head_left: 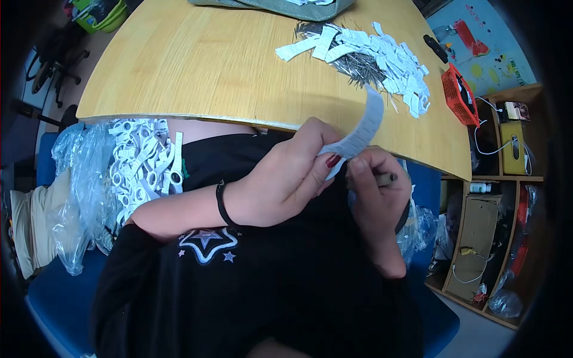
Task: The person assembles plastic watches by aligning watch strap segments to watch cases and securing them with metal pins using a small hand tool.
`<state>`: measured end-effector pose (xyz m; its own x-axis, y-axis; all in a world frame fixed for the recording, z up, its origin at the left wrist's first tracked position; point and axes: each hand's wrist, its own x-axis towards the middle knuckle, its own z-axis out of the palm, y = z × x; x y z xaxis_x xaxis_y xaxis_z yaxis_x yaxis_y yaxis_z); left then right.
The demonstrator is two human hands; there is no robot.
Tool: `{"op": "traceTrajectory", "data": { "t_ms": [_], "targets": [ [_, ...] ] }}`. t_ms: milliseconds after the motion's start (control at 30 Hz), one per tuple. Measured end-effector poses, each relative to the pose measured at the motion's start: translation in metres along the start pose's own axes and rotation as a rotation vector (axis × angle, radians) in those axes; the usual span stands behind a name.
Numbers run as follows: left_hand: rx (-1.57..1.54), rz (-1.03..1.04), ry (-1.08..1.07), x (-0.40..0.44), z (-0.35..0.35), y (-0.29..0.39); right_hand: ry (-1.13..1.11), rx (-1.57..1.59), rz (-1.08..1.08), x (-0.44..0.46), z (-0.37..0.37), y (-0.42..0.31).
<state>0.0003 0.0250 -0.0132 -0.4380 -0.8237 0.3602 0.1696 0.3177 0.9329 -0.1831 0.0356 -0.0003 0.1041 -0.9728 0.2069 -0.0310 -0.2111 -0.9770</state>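
My left hand (285, 179) is closed on a curved white strip (369, 122) with rows of small marks along it. The strip's free end arcs up over the table's front edge. Close beside it, my right hand (382, 194) is closed, its fingertips touching the strip's lower part. A thin olive-grey rod-shaped tool (387, 179) pokes out between the right fingers; its other end is hidden in the hand, so I cannot tell its kind. On the table beyond lie a heap of thin metal pins (361, 67) and a pile of short white strips (401, 62).
The wooden table (197, 65) spans the front. A grey-green bag (274, 7) rests at its far edge, an orange-red basket (458, 95) at its right. Left of my lap, many white looped strips (143, 161) lie by clear plastic bags (80, 191). Wooden shelves (492, 179) stand right.
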Motion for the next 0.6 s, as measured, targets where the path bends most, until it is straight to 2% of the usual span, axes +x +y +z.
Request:
{"op": "traceTrajectory", "data": {
  "t_ms": [100,300,533,600],
  "targets": [
    [-0.110,-0.070,-0.011,0.0010,-0.0005,0.0017,-0.038,-0.238,-0.223,0.0030,-0.0049,0.0031],
    [-0.140,-0.107,-0.021,0.0008,-0.0017,0.0019,-0.006,0.023,0.035,0.0020,0.0006,-0.0033],
    [0.019,-0.021,-0.012,0.0015,-0.0025,-0.0016,-0.018,0.052,0.048,0.0046,0.0008,-0.0006],
    [-0.060,-0.076,-0.016,0.0006,-0.0022,-0.0020,-0.016,0.067,0.042,0.0054,0.0012,0.0005]
  ]
}}
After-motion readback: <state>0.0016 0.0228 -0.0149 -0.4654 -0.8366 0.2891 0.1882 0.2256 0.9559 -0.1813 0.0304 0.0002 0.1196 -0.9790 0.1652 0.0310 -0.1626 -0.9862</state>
